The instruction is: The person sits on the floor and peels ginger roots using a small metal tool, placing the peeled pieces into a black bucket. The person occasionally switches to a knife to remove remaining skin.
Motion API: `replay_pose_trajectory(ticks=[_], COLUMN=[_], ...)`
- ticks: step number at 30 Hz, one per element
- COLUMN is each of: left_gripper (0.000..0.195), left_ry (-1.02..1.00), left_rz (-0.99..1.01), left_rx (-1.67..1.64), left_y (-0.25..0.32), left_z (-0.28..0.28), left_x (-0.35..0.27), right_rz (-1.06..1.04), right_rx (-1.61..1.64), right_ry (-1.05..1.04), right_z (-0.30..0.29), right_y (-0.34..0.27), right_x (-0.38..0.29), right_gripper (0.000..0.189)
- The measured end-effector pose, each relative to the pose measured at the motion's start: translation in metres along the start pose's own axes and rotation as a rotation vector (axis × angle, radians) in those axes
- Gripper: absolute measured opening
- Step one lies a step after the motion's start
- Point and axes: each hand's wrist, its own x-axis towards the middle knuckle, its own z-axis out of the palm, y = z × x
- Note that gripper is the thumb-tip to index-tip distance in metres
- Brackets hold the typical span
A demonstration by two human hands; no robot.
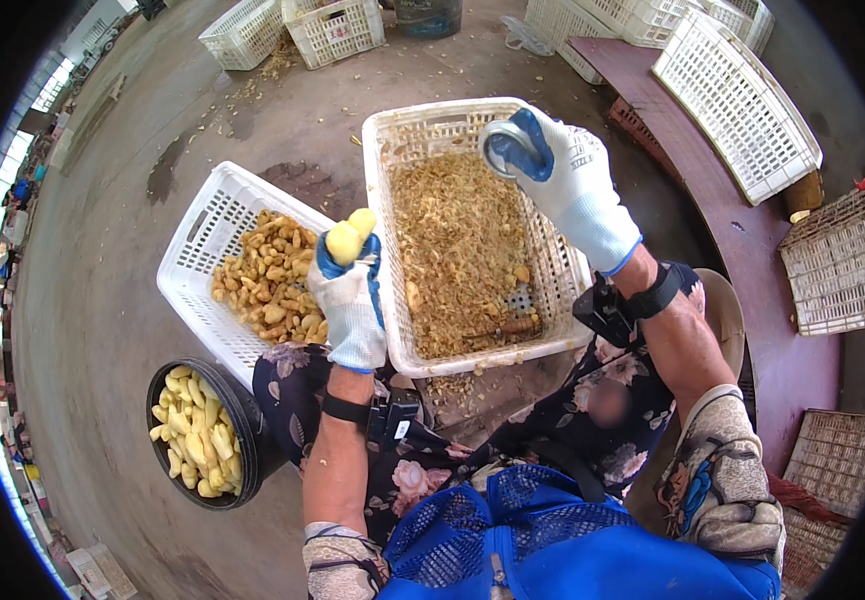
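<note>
Peeled pale-yellow ginger root [346,240] sticks up from my left hand [348,304], which is closed around its lower part. My right hand [573,180] grips a round metal ring-shaped tool [504,129], held apart from the ginger. Both hands wear white knit gloves with blue coating. Below and between them stands a white plastic crate [374,157] holding brown peel scraps [455,247]. A brown stick-like piece lies among the scraps near the crate's front end. Unpeeled ginger [271,274] fills part of a second white crate [189,289], left of my left hand.
At lower left, a black bucket [252,457] holds peeled ginger [196,435]. On the right runs a long reddish-brown board [725,225] with a white crate [740,105] on it. More crates [335,34] and a dark tub [429,16] stand ahead. Scraps litter the concrete floor.
</note>
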Motion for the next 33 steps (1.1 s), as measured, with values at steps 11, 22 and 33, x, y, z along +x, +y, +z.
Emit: replay_pose_trajectory(ticks=[11,22,33], left_gripper=[0.031,0.030,0.025], left_ry=[-0.099,-0.233,-0.228], left_rz=[0.009,0.153,-0.098], left_rx=[0.001,0.232,-0.080], left_y=[0.003,0.008,0.017], left_z=[0.009,0.000,0.000], left_x=[-0.014,-0.013,-0.007], right_rz=[0.110,0.223,0.160], right_rx=[0.169,0.273,0.074], right_ry=[-0.241,-0.220,-0.277], right_z=[0.012,0.019,0.034], right_y=[-0.023,0.000,0.042], right_x=[0.005,-0.002,-0.007], right_gripper=[0.033,0.026,0.029])
